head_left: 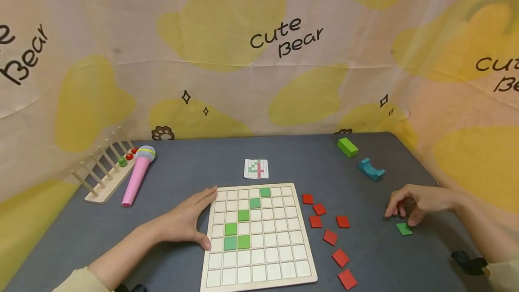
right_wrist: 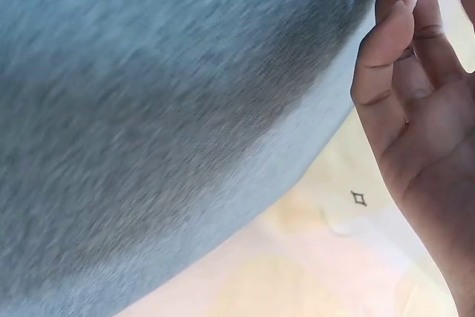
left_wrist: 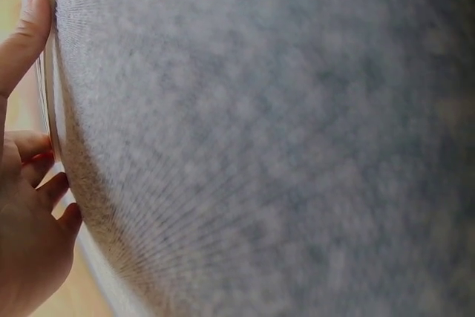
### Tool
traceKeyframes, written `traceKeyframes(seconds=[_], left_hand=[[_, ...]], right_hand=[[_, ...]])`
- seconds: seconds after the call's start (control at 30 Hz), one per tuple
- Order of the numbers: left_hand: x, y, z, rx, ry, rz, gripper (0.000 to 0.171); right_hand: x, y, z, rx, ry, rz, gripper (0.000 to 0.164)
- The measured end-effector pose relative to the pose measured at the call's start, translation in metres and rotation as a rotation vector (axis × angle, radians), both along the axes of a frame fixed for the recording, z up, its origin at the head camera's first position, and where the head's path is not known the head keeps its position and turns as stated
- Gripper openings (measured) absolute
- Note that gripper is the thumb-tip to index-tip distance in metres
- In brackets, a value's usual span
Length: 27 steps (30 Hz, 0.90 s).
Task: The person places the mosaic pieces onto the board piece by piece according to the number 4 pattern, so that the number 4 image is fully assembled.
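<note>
In the head view a pale wooden grid board (head_left: 259, 256) lies on the table, with several green tiles (head_left: 243, 241) set in its squares. My left hand (head_left: 184, 217) rests along the board's left edge, thumb and fingers spread apart. On the right, my right hand (head_left: 419, 202) hovers low with loosely bent fingers; its thumb tip is at or just above a loose green tile (head_left: 404, 229) lying on the table. That tile cannot be seen in the right wrist view, where the right hand (right_wrist: 423, 102) shows bent fingers. The left wrist view shows the left hand (left_wrist: 33, 213) at the edge of the picture.
Several loose red tiles (head_left: 330, 237) lie right of the board. Behind it sits a small pattern card (head_left: 256, 169). A pink toy microphone (head_left: 138, 177) and a peg rack (head_left: 106, 188) with beads are at left. A green block (head_left: 347, 147) and blue arch (head_left: 371, 170) stand at back right.
</note>
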<state>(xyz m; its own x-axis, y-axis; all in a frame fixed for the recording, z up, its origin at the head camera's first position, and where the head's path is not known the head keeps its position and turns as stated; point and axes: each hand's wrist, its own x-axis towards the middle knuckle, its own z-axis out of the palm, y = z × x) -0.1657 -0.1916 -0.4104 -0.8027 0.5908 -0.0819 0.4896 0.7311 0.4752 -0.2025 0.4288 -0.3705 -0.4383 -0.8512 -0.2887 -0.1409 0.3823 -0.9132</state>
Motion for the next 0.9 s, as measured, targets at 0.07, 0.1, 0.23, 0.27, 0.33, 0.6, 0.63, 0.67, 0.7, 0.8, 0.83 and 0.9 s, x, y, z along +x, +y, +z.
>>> traceKeyframes(seconds=[0.07, 0.1, 0.23, 0.27, 0.33, 0.6, 0.63, 0.67, 0.7, 0.8, 0.83, 0.9], left_hand=[[0.000, 0.000, 0.000, 0.000, 0.004, 0.000, 0.128], [0.000, 0.000, -0.001, -0.002, 0.008, 0.001, 0.128], [0.000, 0.000, -0.001, -0.008, 0.017, 0.003, 0.129], [0.000, 0.000, 0.000, -0.009, 0.017, 0.001, 0.129], [0.000, 0.000, 0.000, -0.009, 0.015, -0.001, 0.129], [0.000, 0.002, 0.000, -0.007, 0.005, 0.000, 0.129], [0.000, 0.002, 0.000, -0.008, 0.006, 0.000, 0.129], [0.000, 0.002, 0.000, -0.009, 0.007, 0.000, 0.129], [0.000, 0.002, 0.000, -0.010, 0.010, 0.000, 0.128], [0.000, 0.001, -0.001, -0.010, 0.015, 0.001, 0.128], [0.000, 0.001, -0.001, -0.010, 0.018, 0.001, 0.128], [0.000, 0.001, -0.002, -0.010, 0.024, 0.000, 0.128]], right_hand=[[0.000, 0.004, -0.002, -0.014, 0.019, 0.014, 0.044], [0.001, 0.005, -0.003, -0.027, 0.028, 0.022, 0.045], [0.001, 0.009, -0.010, -0.057, 0.035, 0.046, 0.048], [0.002, 0.009, -0.011, -0.054, 0.035, 0.048, 0.048], [0.002, 0.009, -0.013, -0.040, 0.039, 0.045, 0.050], [0.006, 0.003, -0.014, 0.003, 0.090, 0.024, 0.048], [0.006, 0.002, -0.015, 0.002, 0.095, 0.022, 0.047], [0.006, 0.002, -0.015, 0.001, 0.102, 0.021, 0.046], [0.006, 0.002, -0.016, 0.001, 0.109, 0.019, 0.045], [0.007, 0.002, -0.017, 0.012, 0.126, 0.003, 0.039], [0.007, 0.001, -0.017, 0.014, 0.132, -0.003, 0.037], [0.007, 0.001, -0.016, 0.016, 0.143, -0.011, 0.033]])
